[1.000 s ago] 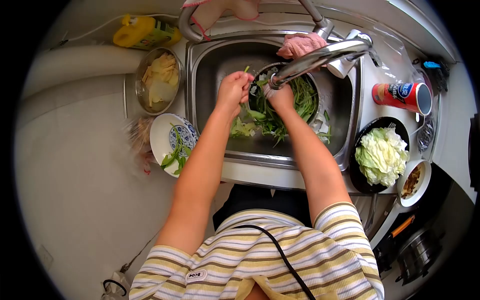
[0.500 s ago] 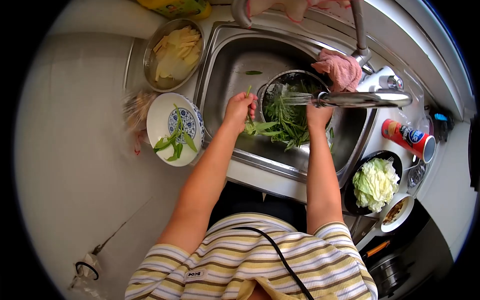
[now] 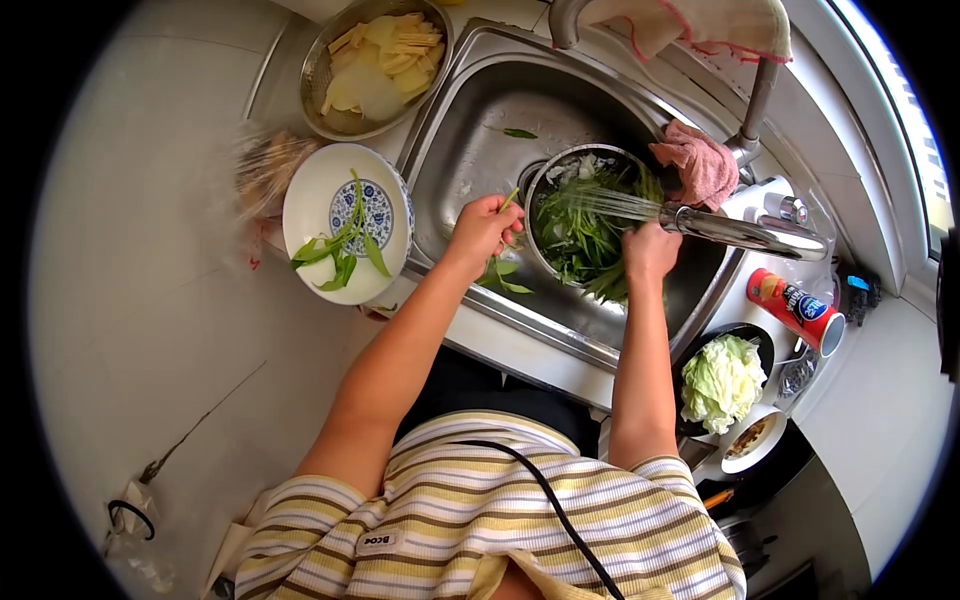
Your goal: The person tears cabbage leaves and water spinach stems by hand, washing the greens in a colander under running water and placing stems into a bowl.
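My left hand (image 3: 484, 236) is closed on a stalk of leafy greens (image 3: 508, 200) at the left side of the sink; its tip sticks up past the fingers and leaves hang below. My right hand (image 3: 651, 254) is at the right edge of a metal bowl (image 3: 535, 240), beside the faucet head, with fingers curled; what they hold is hidden. Leafy greens (image 3: 585, 240) fill the bowl. Water sprays onto them from the faucet (image 3: 735, 228). Several stalks (image 3: 343, 250) lie in the white blue-patterned bowl (image 3: 310, 205) left of the sink.
The bowl stands inside the steel sink (image 3: 470, 120), where a loose leaf (image 3: 519, 133) lies. A strainer bowl of sliced pale food (image 3: 385, 65) sits at the back left. To the right are a pink cloth (image 3: 697, 165), a red can (image 3: 790, 305) and cabbage (image 3: 723, 383) on a dark plate.
The view has shifted and turned slightly. My left hand still grips greens, now with the leaves hanging lower. My right hand has moved slightly lower beside the faucet head. Water keeps running.
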Available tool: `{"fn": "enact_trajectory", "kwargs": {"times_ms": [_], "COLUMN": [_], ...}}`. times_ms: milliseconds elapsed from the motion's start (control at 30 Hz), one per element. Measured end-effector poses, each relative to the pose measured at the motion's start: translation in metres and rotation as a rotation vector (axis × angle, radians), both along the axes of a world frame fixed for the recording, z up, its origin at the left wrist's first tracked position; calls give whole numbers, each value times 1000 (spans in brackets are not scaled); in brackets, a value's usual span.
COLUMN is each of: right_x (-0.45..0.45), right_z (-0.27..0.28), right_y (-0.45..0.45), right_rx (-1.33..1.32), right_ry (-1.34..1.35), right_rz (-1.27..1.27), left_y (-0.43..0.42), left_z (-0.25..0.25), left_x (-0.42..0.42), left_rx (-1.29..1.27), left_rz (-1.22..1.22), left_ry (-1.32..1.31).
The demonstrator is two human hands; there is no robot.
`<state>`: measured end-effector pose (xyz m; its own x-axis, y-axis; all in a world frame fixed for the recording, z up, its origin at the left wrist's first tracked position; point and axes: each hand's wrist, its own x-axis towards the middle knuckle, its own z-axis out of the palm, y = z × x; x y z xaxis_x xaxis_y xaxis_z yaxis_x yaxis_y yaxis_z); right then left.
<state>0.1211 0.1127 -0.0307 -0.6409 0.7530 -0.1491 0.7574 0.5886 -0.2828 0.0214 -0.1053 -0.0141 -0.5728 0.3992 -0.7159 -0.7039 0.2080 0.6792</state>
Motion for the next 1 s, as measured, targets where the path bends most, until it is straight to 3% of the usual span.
{"fn": "enact_trajectory", "kwargs": {"times_ms": [100,133,167,233,267,333,367,433,567,600,667,767,933,1000], "right_x": [-9,-17,-10,-6,-1,4,4,-15,-23,-19,-10,-7,-27,-27], "right_z": [-18,-7,-36,-29,-38,-53,-64,-67,-109,-123,-154,-158,-79,-53], "right_y": [-21,-31,-37,-43,-42,-39,-45,-68,-72,-69,-69,-61,-50,-36], "right_rx": [71,-292,-304,-760,-760,-332,-334,38,4,-145,-140,-202,-195,-216], "right_ry": [222,180,397,227,225,185,183,-105,-297,-289,-309,-298,-366,-326], "right_rz": [150,81,202,141,134,260,255,216,218,205,234,322,321,104], "left_y": [-4,-6,-8,-14,-17,-20,-21,-20,-21,-21,-20,-18,5,16], "left_z": [9,11,11,13,14,17,20,22,21,19,14,12,-1,3], "left_x": [0,0,0,2,1,-2,-2,-6,-6,-6,-7,-4,-9,-12], "left_rx": [20,24,29,31,52,73,72,72,50,43,49,100,317,298], "left_rz": [10,6,18,23,28,33,38,37,51,62,64,78,103,96], "left_ry": [21,19,21,12,21,30,24,19,3,-3,-9,-53,-180,-122]}}
